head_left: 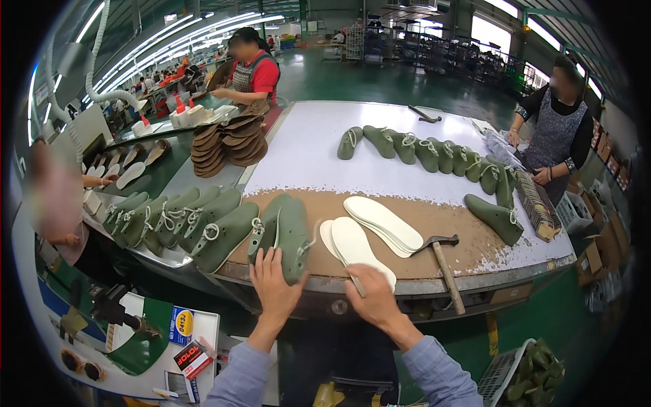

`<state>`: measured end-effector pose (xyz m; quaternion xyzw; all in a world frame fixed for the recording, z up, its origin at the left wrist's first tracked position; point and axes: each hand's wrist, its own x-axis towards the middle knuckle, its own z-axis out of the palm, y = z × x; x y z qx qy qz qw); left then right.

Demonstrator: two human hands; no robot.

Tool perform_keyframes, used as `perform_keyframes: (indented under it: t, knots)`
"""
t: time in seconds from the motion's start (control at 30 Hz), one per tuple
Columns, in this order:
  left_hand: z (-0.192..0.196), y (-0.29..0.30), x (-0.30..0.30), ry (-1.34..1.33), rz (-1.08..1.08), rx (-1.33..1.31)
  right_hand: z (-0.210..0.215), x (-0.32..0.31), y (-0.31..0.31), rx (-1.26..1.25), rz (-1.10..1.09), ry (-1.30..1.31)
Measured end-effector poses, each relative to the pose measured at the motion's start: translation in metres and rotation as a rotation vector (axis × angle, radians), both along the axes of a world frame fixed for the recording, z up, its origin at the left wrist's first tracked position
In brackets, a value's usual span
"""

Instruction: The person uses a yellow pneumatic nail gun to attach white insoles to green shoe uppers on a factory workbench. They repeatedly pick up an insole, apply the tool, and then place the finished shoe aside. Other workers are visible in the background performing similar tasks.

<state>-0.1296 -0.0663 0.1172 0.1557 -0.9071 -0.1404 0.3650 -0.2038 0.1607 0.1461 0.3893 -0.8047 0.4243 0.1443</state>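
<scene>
My left hand [274,281] is wrapped around the near end of a green shoe last [293,227], whose sole side faces up. A second green last [268,225] stands close against it on the left. My right hand [374,296] is closed at the table's front edge, by the lower end of some cream insoles [359,247]. A thin greyish thing [357,285] shows at its fingers; its kind is unclear. Behind these lies another stack of cream insoles [385,220]. To their right, a hammer [444,268] rests with its wooden handle over the edge.
Green lasts with string loops [227,234] line the table's left. More lasts [427,154] form a curved row farther back. Brown shoe pieces [230,141] are stacked at the back left. One person [254,78] works at the back, another [559,129] at the right.
</scene>
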Motion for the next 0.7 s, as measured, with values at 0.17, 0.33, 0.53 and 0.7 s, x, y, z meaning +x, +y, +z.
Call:
perform_keyframes:
  t: [0.17,0.33,0.53,0.7]
  knots:
    - [-0.004,-0.026,-0.016,0.125,0.086,-0.116,-0.032,-0.023,0.03,0.358,-0.277,0.097]
    - [-0.012,-0.059,-0.036,0.221,0.149,0.049,-0.051,-0.041,0.03,0.17,-0.299,0.019]
    - [-0.013,-0.04,-0.064,0.155,0.258,-0.02,-0.054,-0.055,0.045,-0.043,-0.266,0.027]
    - [-0.033,-0.051,-0.056,0.211,0.23,-0.081,-0.045,-0.06,0.041,-0.154,-0.241,-0.059]
